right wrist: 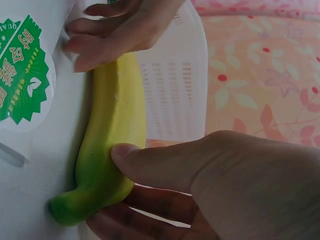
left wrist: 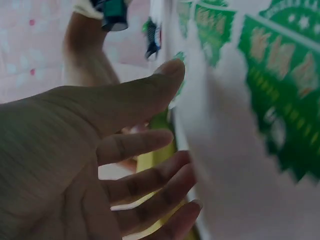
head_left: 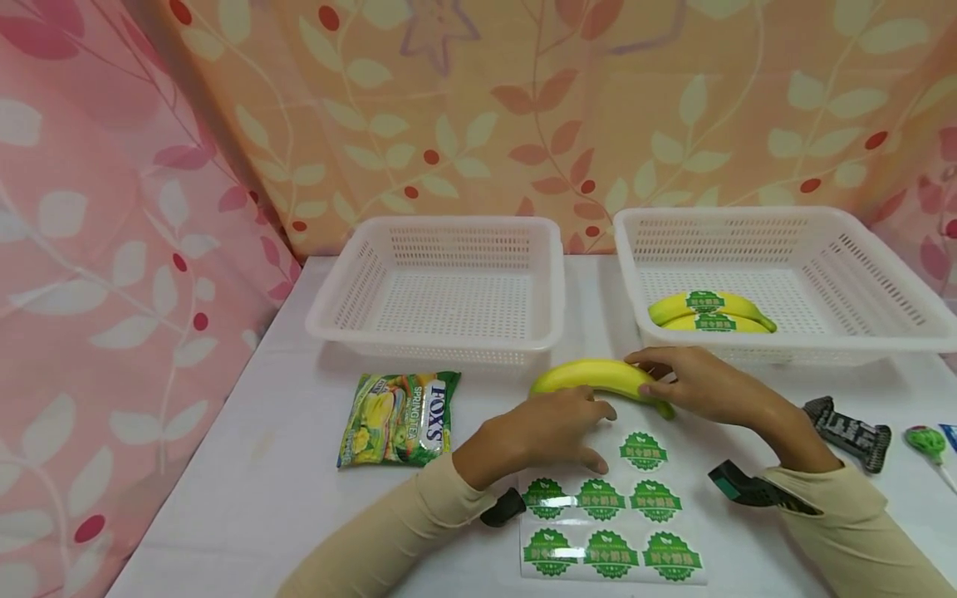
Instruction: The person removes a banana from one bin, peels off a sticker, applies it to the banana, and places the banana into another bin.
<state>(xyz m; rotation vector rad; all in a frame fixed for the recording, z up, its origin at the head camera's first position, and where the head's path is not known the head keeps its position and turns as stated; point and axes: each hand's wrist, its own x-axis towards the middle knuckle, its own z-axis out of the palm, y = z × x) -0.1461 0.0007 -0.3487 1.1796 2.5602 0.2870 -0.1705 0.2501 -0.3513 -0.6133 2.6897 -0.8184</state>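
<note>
A yellow banana with a greenish stem end lies on the white table in front of the baskets. My right hand holds it near the stem; in the right wrist view the thumb is on one side of the banana and fingers are on the other. My left hand hovers beside the banana's other end, over a sheet of round green stickers. Its fingers are loosely bent and the thumb stands apart, with nothing held in the left wrist view. Whether the left fingertips touch the banana is hard to tell.
Behind stand two white plastic baskets; the right basket holds two stickered bananas, the left basket none. A green FOX'S candy bag lies at left. A dark wrapped item and a green lollipop lie at right.
</note>
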